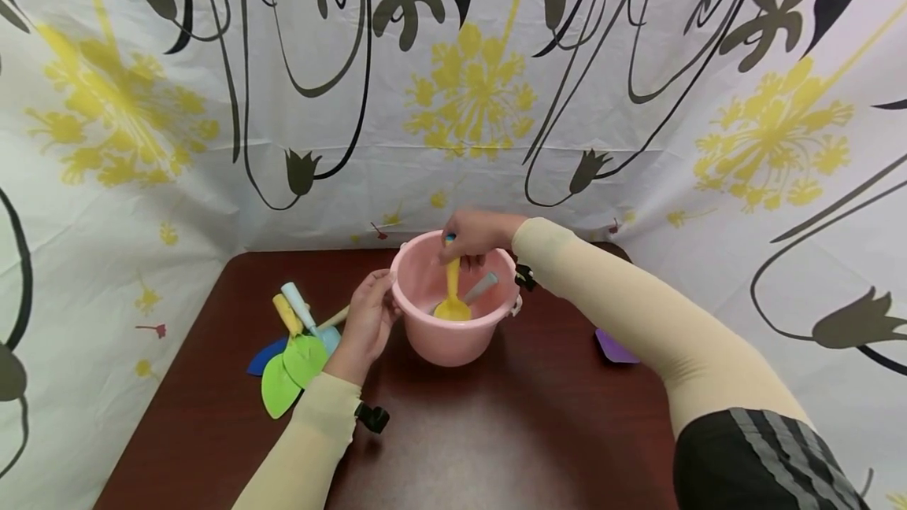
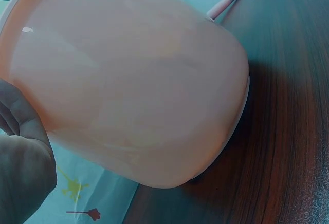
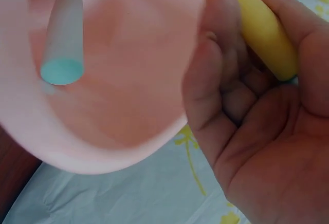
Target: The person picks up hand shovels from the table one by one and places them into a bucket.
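A pink bucket (image 1: 448, 341) stands on the table, its side filling much of the left wrist view. My left hand (image 1: 370, 321) holds its left rim, thumb near the edge; in that wrist's view the hand (image 2: 25, 152) is only partly visible. Over the bucket's opening, my right hand (image 1: 476, 236) grips the handle of a yellow toy scoop (image 1: 452, 308), whose round head points down inside the bucket. In the right wrist view, fingers and thumb curl around the yellow handle (image 3: 267, 34). A second tool with a pale grey-blue handle (image 3: 64, 44) leans inside the bucket.
Left of the bucket lies a pile of toy tools: green leaf-shaped pieces (image 1: 281, 384), a light blue handle (image 1: 299, 305) and a yellow handle (image 1: 286, 315). A purple item (image 1: 615, 346) sits at the right, partly behind my right arm. A patterned curtain (image 1: 468, 179) surrounds the dark table (image 1: 453, 439).
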### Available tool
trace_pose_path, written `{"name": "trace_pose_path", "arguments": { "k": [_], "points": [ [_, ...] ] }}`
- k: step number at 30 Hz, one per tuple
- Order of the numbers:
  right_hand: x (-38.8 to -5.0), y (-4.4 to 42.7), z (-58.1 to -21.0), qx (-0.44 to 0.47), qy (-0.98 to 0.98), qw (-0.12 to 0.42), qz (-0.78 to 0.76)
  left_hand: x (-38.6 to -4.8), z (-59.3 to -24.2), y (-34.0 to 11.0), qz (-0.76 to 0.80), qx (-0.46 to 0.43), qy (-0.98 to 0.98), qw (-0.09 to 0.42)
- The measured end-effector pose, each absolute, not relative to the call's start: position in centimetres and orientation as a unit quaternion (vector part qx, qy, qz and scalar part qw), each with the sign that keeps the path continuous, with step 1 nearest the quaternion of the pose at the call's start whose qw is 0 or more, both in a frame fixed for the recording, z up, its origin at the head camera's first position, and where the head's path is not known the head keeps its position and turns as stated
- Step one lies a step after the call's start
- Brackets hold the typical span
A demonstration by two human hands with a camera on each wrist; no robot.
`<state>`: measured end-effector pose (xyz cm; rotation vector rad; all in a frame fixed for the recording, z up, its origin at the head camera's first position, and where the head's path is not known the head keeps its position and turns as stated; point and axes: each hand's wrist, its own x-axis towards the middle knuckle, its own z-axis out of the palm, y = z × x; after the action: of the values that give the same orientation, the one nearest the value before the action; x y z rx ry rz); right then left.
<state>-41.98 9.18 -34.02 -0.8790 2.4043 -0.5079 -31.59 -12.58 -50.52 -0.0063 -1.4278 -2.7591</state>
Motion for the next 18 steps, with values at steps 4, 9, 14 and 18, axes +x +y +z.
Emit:
{"name": "trace_pose_path", "arguments": {
  "k": [4, 9, 14, 18],
  "points": [
    [-42.4, 8.9, -34.2, -0.318, 0.889, 0.288, -0.159, -31.7, -50.7, -12.5, -0.890, -0.005, -0.456, 0.019],
    [-42.7, 8.6, -34.5, -0.299, 0.887, 0.323, -0.138, -31.7, -50.7, -12.4, -0.894, -0.008, -0.448, 0.018],
    [-42.9, 8.1, -34.9, -0.295, 0.885, 0.342, -0.108, -31.7, -50.8, -12.5, -0.895, -0.008, -0.446, 0.019],
    [-42.9, 7.8, -35.2, -0.287, 0.886, 0.352, -0.090, -31.7, -50.8, -12.6, -0.894, -0.009, -0.448, 0.017]
  ]
}}
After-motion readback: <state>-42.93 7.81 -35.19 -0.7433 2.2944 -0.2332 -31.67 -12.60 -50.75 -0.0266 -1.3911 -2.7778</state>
